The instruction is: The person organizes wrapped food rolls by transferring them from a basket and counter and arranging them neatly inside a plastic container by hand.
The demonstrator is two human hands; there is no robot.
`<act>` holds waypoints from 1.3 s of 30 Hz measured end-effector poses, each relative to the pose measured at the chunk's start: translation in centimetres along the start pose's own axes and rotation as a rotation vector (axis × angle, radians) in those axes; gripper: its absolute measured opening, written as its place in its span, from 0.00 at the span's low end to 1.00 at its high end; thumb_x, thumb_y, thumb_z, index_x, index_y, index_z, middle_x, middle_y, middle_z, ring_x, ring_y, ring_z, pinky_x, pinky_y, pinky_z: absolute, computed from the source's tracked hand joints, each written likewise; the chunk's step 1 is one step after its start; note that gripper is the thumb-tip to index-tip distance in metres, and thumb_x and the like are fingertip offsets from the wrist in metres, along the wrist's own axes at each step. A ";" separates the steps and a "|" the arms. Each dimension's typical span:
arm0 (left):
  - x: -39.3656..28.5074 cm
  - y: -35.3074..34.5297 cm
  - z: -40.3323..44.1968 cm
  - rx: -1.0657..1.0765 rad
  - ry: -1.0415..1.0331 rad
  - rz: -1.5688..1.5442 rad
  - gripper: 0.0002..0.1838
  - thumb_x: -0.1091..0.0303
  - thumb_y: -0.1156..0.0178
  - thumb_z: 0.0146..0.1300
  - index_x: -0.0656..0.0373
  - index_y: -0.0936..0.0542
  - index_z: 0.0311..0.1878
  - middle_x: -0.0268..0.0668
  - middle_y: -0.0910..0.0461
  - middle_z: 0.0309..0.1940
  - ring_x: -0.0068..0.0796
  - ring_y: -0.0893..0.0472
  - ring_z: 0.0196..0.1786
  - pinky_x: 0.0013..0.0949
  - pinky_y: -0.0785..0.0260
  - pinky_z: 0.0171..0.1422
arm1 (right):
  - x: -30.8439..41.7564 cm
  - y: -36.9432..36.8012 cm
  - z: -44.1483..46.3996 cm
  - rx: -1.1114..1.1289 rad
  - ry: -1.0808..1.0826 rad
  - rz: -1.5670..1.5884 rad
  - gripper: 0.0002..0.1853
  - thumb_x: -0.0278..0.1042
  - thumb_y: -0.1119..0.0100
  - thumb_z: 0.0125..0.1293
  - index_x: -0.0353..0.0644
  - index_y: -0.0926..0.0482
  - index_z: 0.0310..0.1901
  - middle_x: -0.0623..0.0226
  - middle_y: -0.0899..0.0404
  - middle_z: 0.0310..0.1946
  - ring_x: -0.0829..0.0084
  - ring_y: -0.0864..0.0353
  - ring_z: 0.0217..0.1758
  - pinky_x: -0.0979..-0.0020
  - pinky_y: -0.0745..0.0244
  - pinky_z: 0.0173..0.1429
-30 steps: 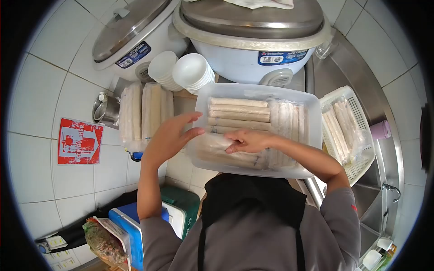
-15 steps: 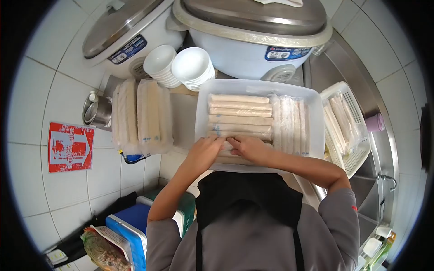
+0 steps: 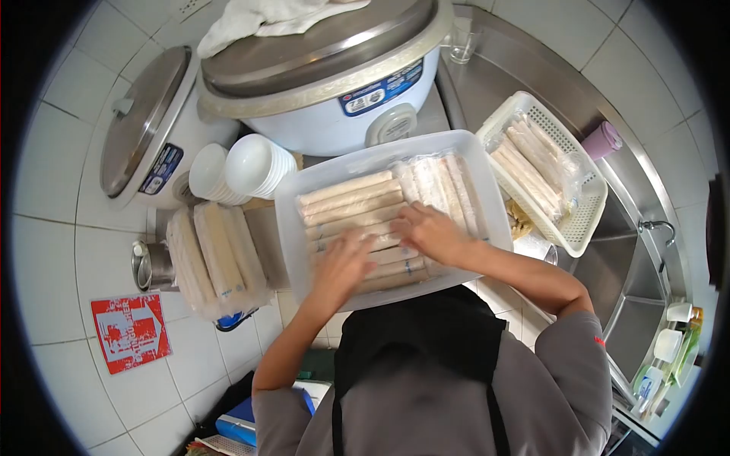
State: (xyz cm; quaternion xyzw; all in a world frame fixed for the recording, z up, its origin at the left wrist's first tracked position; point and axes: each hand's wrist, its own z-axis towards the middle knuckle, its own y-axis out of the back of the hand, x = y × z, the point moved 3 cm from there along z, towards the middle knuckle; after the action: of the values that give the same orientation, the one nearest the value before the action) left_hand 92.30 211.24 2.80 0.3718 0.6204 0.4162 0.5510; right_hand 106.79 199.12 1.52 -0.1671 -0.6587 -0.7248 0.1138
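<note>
Slightly apart now, left hand [image 3: 344,262] and right hand [image 3: 430,234], grips open, touch pale, glossy plastic-wrapped rolls [image 3: 351,204], two groups in one translucent tub [image 3: 292,228].

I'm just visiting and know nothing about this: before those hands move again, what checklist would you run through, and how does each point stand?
1. Both hands visible: ok, the left hand and right hand are over the packs.
2. Plastic tub upright and uncovered: ok.
3. Packs lying in rows: ok, one group crosswise, another lengthwise at the right.
4. Firm hold on a pack: cannot tell, fingers are blurred.
5. Tub fully supported underneath: cannot tell, its base is hidden.
6. Large cooker's lid free of things: not ok, a white cloth lies on it.
</note>
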 end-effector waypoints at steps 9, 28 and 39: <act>-1.6 -4.2 1.4 0.228 -0.214 0.074 0.43 0.47 0.43 0.52 0.52 0.49 0.69 0.38 0.56 0.70 0.44 0.54 0.71 0.53 0.62 0.70 | -3.7 0.5 -3.1 -0.017 -0.062 -0.141 0.33 0.43 0.38 0.51 0.37 0.35 0.58 0.56 0.40 0.60 0.60 0.42 0.64 0.65 0.41 0.63; -0.3 -1.2 16.9 -0.215 0.158 0.026 0.09 0.66 0.47 0.57 0.57 0.22 0.38 0.51 0.21 0.29 0.52 0.22 0.34 0.50 0.31 0.39 | -10.0 0.8 5.4 -0.129 -0.173 -0.498 0.09 0.32 0.49 0.55 0.38 0.23 0.35 0.59 0.22 0.33 0.65 0.20 0.36 0.68 0.23 0.35; 0.6 -1.0 17.8 -0.150 0.083 -0.097 0.05 0.70 0.45 0.52 0.56 0.22 0.33 0.46 0.21 0.27 0.49 0.22 0.33 0.48 0.32 0.36 | -8.5 2.6 4.3 -0.242 -0.141 -0.480 0.08 0.31 0.48 0.53 0.37 0.27 0.33 0.60 0.26 0.31 0.66 0.22 0.35 0.70 0.24 0.35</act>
State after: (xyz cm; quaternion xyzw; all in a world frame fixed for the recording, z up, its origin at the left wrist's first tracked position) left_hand 109.89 213.31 0.78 0.2815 0.6268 0.4495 0.5707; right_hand 115.96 202.65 0.93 -0.0686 -0.5943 -0.7910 -0.1282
